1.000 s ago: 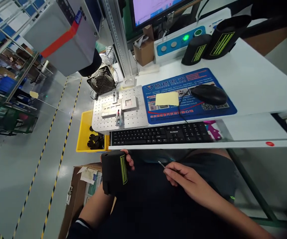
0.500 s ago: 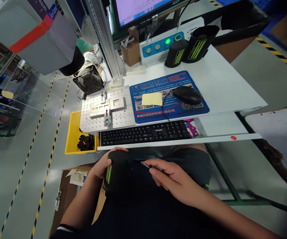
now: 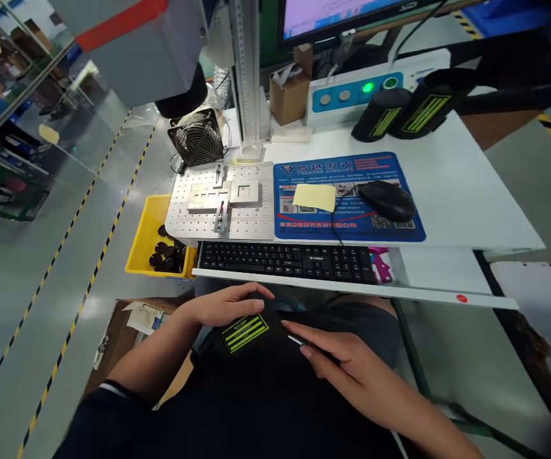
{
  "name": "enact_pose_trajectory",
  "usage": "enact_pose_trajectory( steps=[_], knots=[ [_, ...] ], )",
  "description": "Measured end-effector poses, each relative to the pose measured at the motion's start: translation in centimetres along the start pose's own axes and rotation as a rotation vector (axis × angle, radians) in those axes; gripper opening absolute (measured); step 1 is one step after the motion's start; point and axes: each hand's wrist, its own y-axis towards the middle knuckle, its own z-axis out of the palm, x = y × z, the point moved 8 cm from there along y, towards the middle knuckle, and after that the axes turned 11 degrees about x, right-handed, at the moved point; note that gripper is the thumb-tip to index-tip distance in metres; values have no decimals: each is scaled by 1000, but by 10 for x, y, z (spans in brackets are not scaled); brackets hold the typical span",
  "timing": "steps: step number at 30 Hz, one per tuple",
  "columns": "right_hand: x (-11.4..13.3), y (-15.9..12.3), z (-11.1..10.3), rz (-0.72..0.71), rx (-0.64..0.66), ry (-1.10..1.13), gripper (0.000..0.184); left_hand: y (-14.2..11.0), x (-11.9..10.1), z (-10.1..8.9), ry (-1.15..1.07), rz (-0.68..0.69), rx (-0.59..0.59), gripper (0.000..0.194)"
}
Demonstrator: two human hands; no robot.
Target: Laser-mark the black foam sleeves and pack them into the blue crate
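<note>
On the person's lap, below the keyboard (image 3: 287,260), lies a black fabric piece with a green striped patch (image 3: 245,332). The left hand (image 3: 225,305) rests over its upper edge, fingers curled down onto the cloth and thumb lying along the rim, so it grips the piece rather than lying spread. The right hand (image 3: 346,366) sits just to the right of the patch, its fingers closed narrowly around a thin metal tool (image 3: 295,340), possibly tweezers, though the view is too small to be sure; the tool's tip points toward the patch and is near its right corner. Up on the white bench (image 3: 466,185), two similar black pieces with green stripes (image 3: 406,113) stand beside the blue mat (image 3: 351,220), which carries a mouse (image 3: 387,199) and a yellow note (image 3: 314,197). A perforated metal plate (image 3: 244,223) lies left of the mat, and a yellow bin (image 3: 148,229) hangs below it.
</note>
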Motion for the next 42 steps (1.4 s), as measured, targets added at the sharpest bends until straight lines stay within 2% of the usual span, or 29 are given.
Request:
enact_pose_trajectory(
  steps=[8, 11, 14, 17, 21, 24, 26, 28, 30, 31, 34, 35, 39, 41, 42],
  knots=[
    [-1, -2, 6, 22, 19, 14, 52, 12, -3, 4, 271, -96, 11, 53],
    [-3, 0, 9, -18, -74, 25, 51, 13, 2, 1, 291, -111, -2, 62],
    [-5, 2, 13, -56, -213, 33, 48, 12, 13, 0, 161, -115, -22, 82],
    [-5, 5, 16, -69, -331, 42, 46, 10, 20, -2, 7, -88, -104, 81],
    [-3, 6, 8, -83, -530, 47, 47, 8, 16, -4, -91, 48, -203, 71],
    [-7, -1, -8, -77, -700, 106, 46, 9, 14, -6, -211, 164, -212, 80],
    [-15, -11, -19, -56, -826, 239, 46, 10, 13, -6, -434, 267, -145, 93],
    [-28, -22, -26, -24, -937, 436, 47, 5, 8, -16, -700, 460, -122, 101],
    [-45, -29, -26, 34, -1003, 623, 49, -6, 7, -36, -861, 632, -229, 94],
    [-54, -32, -23, 80, -1019, 696, 51, -12, 10, -46, -897, 669, -312, 82],
    [-80, -32, -6, 206, -989, 850, 58, -25, 19, -68, -913, 653, -544, 38],
    [-86, -30, 0, 230, -948, 879, 60, -29, 21, -72, -905, 643, -606, 31],
    [-98, -24, 14, 245, -811, 836, 64, -46, 28, -83, -780, 606, -825, 37],
    [-100, -22, 16, 240, -787, 764, 63, -53, 29, -84, -699, 570, -864, 44],
    [-101, -22, 16, 235, -778, 727, 62, -54, 29, -82, -667, 531, -838, 48]
  ],
)
